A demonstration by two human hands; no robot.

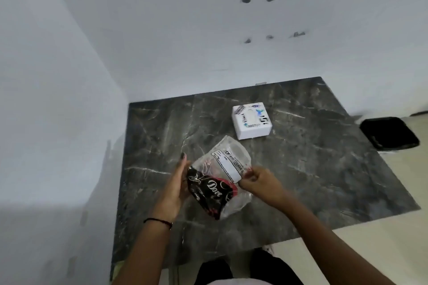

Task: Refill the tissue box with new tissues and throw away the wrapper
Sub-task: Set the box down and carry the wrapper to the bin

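Observation:
A clear plastic wrapper [228,169] with a white "BIG TISSUES" label and a dark red-and-black printed end hangs just above the dark marble table [301,169]. It looks crumpled and mostly flat. My left hand [176,187] holds its left side, fingers along the dark printed end. My right hand [259,180] pinches the wrapper's right edge near the label. A white square tissue box [252,121] with an oval slot on top stands on the table beyond the wrapper, apart from both hands.
White walls close in on the left and behind the table. A black bin [389,133] stands on the pale floor off the table's right edge. My dark-clad legs show below the table's near edge.

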